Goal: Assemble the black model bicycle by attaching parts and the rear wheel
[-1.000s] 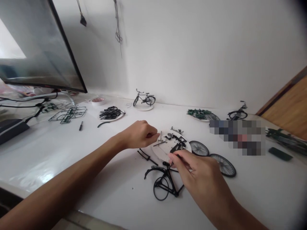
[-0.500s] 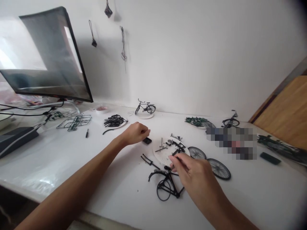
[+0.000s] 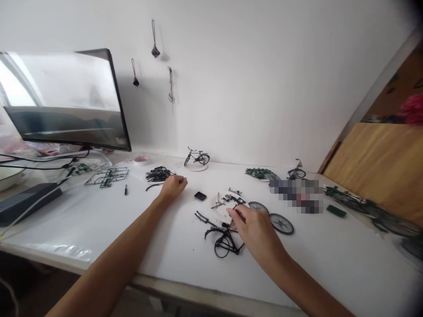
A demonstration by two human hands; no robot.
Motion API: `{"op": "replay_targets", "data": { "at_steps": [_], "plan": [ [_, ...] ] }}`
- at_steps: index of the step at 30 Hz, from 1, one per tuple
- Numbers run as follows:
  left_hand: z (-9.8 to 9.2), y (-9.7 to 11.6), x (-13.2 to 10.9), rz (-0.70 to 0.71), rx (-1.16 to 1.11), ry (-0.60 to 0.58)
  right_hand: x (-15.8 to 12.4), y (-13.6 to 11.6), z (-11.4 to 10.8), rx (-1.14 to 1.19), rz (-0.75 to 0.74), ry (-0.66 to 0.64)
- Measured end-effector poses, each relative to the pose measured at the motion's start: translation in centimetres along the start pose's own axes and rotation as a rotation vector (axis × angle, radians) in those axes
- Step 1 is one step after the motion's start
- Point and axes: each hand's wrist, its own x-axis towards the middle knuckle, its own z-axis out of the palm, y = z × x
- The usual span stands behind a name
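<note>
My left hand (image 3: 174,185) rests curled on the white table, left of a small black block (image 3: 200,196) and apart from it. My right hand (image 3: 253,224) hovers with fingers pinched at the near edge of a white paper plate (image 3: 218,212) that carries several small black and silver parts. What the fingers pinch is too small to name. A black model bicycle frame (image 3: 224,243) lies just left of and below that hand. Two loose spoked wheels (image 3: 281,223) lie to its right.
A monitor (image 3: 66,105) stands at the back left with cables and a dark box (image 3: 23,201). Green part sprues (image 3: 107,176), a plate of black parts (image 3: 157,175), a finished model bicycle (image 3: 197,157) and more green parts (image 3: 261,173) line the back. A wooden panel (image 3: 380,163) is right.
My left hand has let go of the small black block and drawn back to the left. My view has tilted up and pulled back; my right hand stays by the plate.
</note>
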Motion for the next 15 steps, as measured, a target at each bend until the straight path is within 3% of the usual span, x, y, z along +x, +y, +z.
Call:
{"op": "replay_targets", "data": {
  "at_steps": [8,15],
  "plan": [
    [0.1,0.5,-0.5,-0.103,0.116,-0.056,0.0,-0.1,-1.0,0.037,-0.007,-0.048],
    [0.2,0.5,-0.4,-0.142,0.144,-0.065,0.6,4.8,-5.5,0.014,-0.056,-0.063]
  ]
}}
